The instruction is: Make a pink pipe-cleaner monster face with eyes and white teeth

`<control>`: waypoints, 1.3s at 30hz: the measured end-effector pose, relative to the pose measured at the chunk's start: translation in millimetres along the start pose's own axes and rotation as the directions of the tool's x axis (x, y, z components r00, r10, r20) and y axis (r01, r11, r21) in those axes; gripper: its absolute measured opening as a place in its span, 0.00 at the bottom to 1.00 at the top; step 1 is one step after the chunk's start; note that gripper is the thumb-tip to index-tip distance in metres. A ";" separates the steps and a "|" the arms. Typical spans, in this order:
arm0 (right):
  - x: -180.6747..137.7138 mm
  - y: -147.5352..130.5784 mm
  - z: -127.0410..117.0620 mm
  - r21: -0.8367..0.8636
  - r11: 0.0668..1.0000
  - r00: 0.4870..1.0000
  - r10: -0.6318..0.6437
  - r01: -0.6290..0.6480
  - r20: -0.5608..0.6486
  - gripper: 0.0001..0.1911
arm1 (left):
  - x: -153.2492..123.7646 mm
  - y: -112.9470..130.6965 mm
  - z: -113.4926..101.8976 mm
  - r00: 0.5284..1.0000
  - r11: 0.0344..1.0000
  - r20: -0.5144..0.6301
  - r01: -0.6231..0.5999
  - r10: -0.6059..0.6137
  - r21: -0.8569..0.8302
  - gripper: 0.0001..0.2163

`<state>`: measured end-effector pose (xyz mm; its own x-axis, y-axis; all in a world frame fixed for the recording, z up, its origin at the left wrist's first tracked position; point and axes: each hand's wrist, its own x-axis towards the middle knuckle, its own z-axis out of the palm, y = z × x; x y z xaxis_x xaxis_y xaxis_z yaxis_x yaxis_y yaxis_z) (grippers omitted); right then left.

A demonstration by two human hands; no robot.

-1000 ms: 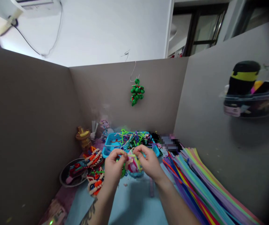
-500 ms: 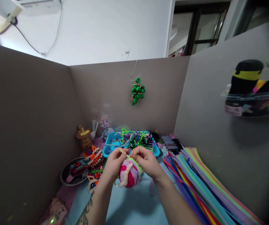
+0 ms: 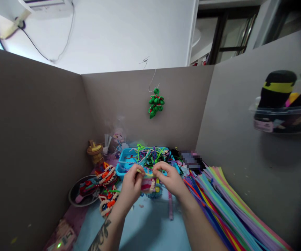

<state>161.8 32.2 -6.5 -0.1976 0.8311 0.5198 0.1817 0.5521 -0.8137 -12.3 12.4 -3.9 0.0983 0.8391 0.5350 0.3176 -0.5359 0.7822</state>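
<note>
My left hand (image 3: 132, 183) and my right hand (image 3: 169, 178) are raised over the middle of the table, fingers pinched. A short pale-yellow pipe cleaner (image 3: 148, 174) stretches between their fingertips, an end in each hand. Just below and behind it is a fuzzy pipe-cleaner piece (image 3: 147, 185) in pink, cream, yellow and blue, partly hidden by my hands. Whether it rests on the table or hangs from my fingers I cannot tell. A lilac strip (image 3: 170, 206) lies on the blue mat (image 3: 142, 230) near my right wrist.
A blue tray (image 3: 121, 171) of pipe-cleaner scraps stands behind my hands. Bundles of long pipe cleaners (image 3: 226, 202) lie right. Left are a metal bowl (image 3: 81, 204), finished pieces (image 3: 108, 204) and a glue-gun-like pink device (image 3: 64, 238). Grey panels (image 3: 124, 101) enclose the table; a green ornament (image 3: 156, 104) hangs behind.
The round pink, lilac and cream piece between my hands has turned and now shows less, with blue and yellow visible. The yellow pipe cleaner is now stretched between my hands.
</note>
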 end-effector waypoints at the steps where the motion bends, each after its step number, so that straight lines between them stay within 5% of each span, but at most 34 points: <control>1: 0.3 -0.8 -0.1 -0.002 1.000 1.000 -0.014 0.014 -0.009 0.06 | -0.5 1.0 0.4 0.999 0.999 -0.003 -0.036 0.036 0.020 0.05; 6: 0.4 -0.8 5.7 -0.008 0.999 0.991 0.032 -0.033 -0.133 0.07 | 0.4 2.5 4.0 0.992 0.994 -0.084 -0.087 0.092 0.067 0.04; 13: -4.0 -6.0 16.7 -0.141 0.988 0.981 0.033 -0.061 -0.193 0.07 | 3.2 -9.2 14.4 0.943 0.895 -0.069 0.284 -0.326 -0.344 0.07; 18: -4.3 -7.9 13.3 -0.076 0.997 0.990 0.023 -0.034 -0.140 0.07 | 4.3 -5.7 11.5 0.905 0.786 0.013 0.378 -0.426 -0.489 0.13; 22: -3.0 -6.3 9.3 -0.048 0.997 0.990 0.053 -0.060 -0.130 0.08 | 5.0 -3.1 8.1 0.915 0.789 0.042 0.368 -0.401 -0.492 0.14; 31: 1.1 -0.8 5.4 0.023 0.999 0.983 0.052 -0.048 -0.176 0.10 | 5.3 -1.1 0.3 0.945 0.926 -0.173 0.216 -0.278 -0.310 0.08; 39: -1.5 -2.2 11.1 0.056 0.987 0.973 0.155 -0.147 -0.169 0.13 | -0.9 4.8 6.5 0.979 0.988 -0.165 0.102 -0.119 -0.112 0.04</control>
<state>151.0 29.0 -8.3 -0.0016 0.9058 0.4238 0.1543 0.4190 -0.8948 -4.7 9.7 -2.7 -0.0974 0.8702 0.4830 0.2181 -0.4549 0.8634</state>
